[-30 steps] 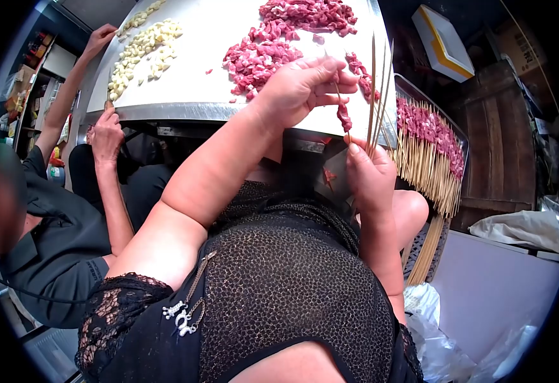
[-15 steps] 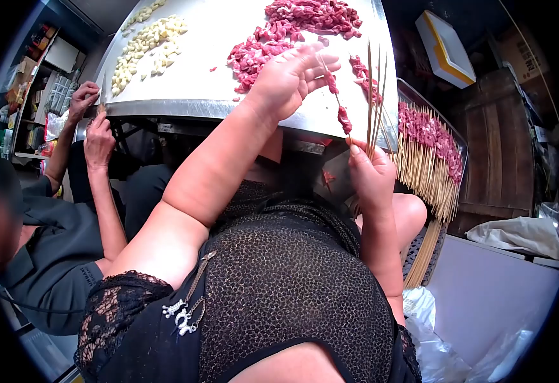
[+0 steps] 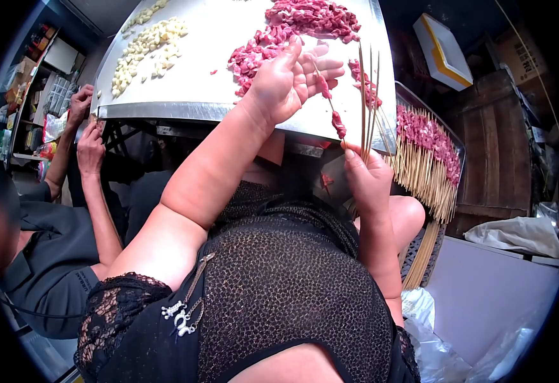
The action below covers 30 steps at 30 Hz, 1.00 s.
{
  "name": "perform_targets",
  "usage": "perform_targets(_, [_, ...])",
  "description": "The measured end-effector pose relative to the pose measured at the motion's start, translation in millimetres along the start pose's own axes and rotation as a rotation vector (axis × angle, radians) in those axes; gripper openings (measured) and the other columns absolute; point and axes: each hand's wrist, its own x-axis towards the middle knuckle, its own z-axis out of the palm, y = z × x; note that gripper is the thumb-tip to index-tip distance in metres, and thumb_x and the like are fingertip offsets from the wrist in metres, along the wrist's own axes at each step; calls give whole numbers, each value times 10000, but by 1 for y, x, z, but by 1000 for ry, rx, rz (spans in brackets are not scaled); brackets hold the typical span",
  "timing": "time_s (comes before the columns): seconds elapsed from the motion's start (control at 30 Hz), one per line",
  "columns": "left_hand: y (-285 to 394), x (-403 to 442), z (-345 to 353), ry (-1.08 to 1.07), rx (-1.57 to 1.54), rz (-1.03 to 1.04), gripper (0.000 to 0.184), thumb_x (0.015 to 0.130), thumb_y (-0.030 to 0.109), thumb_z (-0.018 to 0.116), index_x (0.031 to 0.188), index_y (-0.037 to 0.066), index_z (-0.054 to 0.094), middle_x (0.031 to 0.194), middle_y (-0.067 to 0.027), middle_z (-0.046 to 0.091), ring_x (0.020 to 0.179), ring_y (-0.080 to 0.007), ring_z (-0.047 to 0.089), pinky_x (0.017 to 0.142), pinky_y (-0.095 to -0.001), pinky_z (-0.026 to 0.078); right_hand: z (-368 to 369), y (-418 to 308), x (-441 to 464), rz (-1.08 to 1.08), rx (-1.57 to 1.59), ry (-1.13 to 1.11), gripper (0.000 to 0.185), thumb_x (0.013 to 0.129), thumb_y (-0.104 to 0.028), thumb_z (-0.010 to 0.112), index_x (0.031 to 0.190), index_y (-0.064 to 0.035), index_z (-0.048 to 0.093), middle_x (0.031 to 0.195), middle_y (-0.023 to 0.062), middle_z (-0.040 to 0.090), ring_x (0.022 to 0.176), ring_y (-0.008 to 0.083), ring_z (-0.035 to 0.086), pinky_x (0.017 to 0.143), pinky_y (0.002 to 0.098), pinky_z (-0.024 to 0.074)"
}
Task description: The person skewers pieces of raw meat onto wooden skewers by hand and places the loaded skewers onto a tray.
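My left hand (image 3: pixel 292 80) is over the front of the metal table, palm up, with its fingers stretched out and thumb apart. Beside its fingers, the upper end of a bamboo skewer threaded with pieces of red meat (image 3: pixel 337 124) slants past; whether they touch, I cannot tell. My right hand (image 3: pixel 369 182) grips that skewer by its lower end, together with several bare bamboo skewers (image 3: pixel 364 102) that point upward. A pile of raw meat pieces (image 3: pixel 260 54) lies just beyond my left hand. More meat (image 3: pixel 364 83) is behind the bare skewers.
Peeled garlic cloves (image 3: pixel 145 54) are spread on the table's (image 3: pixel 164 110) left side. A tray of finished meat skewers (image 3: pixel 429 147) stands to the right, near a white foam box (image 3: pixel 442 51). At the left edge, a co-worker's hands (image 3: pixel 90 140) are by the table corner.
My left thumb has lifted away from the fingers, which are more spread. My right hand and its skewers have shifted slightly left. The co-worker's hands have moved a little.
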Motion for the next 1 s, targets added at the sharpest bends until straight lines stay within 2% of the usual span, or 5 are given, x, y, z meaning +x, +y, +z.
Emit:
perform_targets(0.27, [-10,2,0,60,19,36,359,936,151,296,1168,-91,425,1124,-295,535,1046,-377,550,956,-467,419,-1,1,-1,19,-31,-1,167,887,-67,543,1019,12,610,637,-42,506,498,11,406,442,156,324])
perform_targets(0.47, [-34,3,3,171,46,68,271,938,160,306,1030,-45,457,990,-281,591,903,-358,612,867,-462,481,-3,7,-5,88,-7,-4,174,882,-84,562,1024,4,612,664,-36,517,524,19,422,474,157,339])
perform_targets(0.7, [-62,2,5,155,4,-1,246,924,150,314,956,-23,485,892,-226,618,807,-306,630,803,-434,507,2,10,-1,138,92,12,173,879,-80,566,1029,-7,613,668,-35,524,487,9,391,436,149,291])
perform_targets(0.9, [-54,2,-1,39,261,6,249,929,140,339,989,-42,498,907,-187,621,797,-255,627,715,-336,506,11,1,19,128,114,30,185,881,-90,563,1044,-18,613,658,-40,523,466,11,397,412,151,291])
perform_targets(1.0, [-47,7,-2,3,257,23,289,955,195,378,1095,-31,491,932,-150,617,858,-215,617,694,-301,495,18,-3,35,114,111,33,193,886,-92,557,1054,-13,610,652,-43,518,479,10,402,424,150,297])
